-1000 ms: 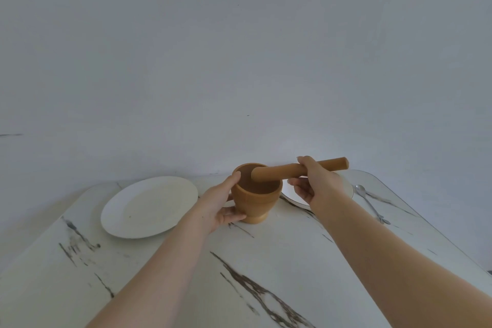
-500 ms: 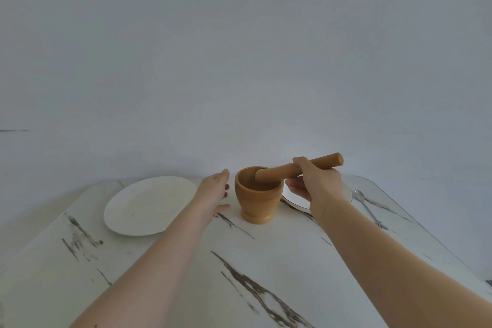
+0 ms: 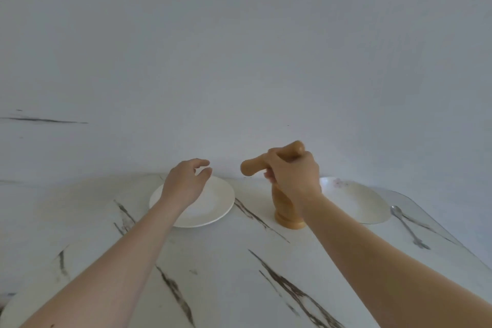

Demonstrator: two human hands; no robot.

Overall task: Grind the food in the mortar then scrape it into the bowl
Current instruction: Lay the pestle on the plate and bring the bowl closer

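The wooden mortar [image 3: 286, 214] stands on the marble table, mostly hidden behind my right hand [image 3: 292, 173]; only its lower body and foot show. My right hand grips the wooden pestle [image 3: 253, 166] and holds it roughly level in the air above the mortar, thick end pointing left. My left hand [image 3: 186, 181] hovers with fingers apart, holding nothing, over a white plate [image 3: 218, 210] to the left of the mortar. A second white dish [image 3: 356, 202] lies to the right of the mortar. The mortar's inside is out of sight.
A metal spoon [image 3: 404, 224] lies at the right, near the table's rounded glass edge [image 3: 439, 221]. A plain wall rises right behind the table. The white marble top [image 3: 226, 274] has dark veins across it.
My left hand has let go of the mortar and lifted away over the left plate. My right hand has raised the pestle off the rim. The view has shifted left.
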